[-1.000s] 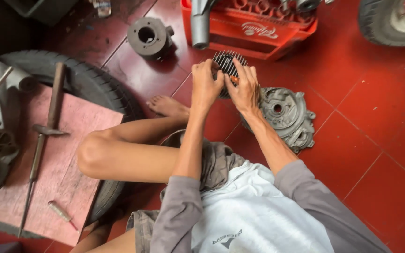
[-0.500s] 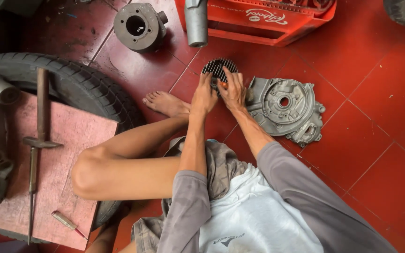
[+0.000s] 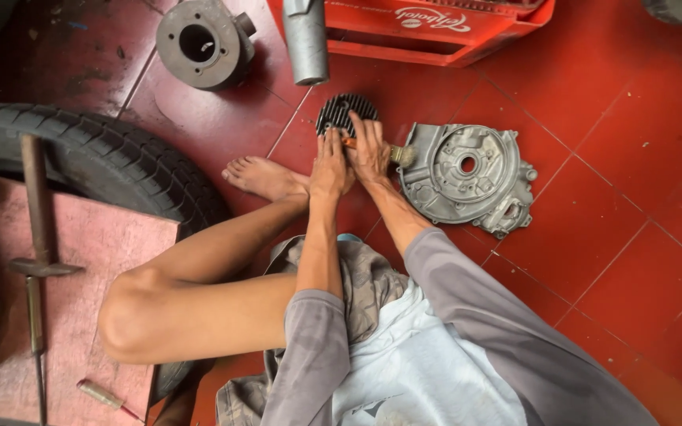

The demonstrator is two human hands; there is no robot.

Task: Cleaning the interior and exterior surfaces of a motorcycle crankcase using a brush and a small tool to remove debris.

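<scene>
At nine o'clock a long metal tool [image 3: 35, 237] lies on a pink board [image 3: 104, 315], with a tyre [image 3: 96, 162] curving just above it. At eleven o'clock a round metal cylinder part [image 3: 201, 43] sits on the red floor [image 3: 609, 237]. Near the centre, a bare foot [image 3: 262, 177] rests beside the left hand [image 3: 330, 166], which presses flat, fingers together, on a dark finned part [image 3: 341, 114]. The right hand [image 3: 370, 150] touches it too, curled around an orange-handled brush [image 3: 392, 151]. At three o'clock lies a grey engine cover [image 3: 475, 177]; a red crate [image 3: 436, 31] stands at twelve o'clock.
</scene>
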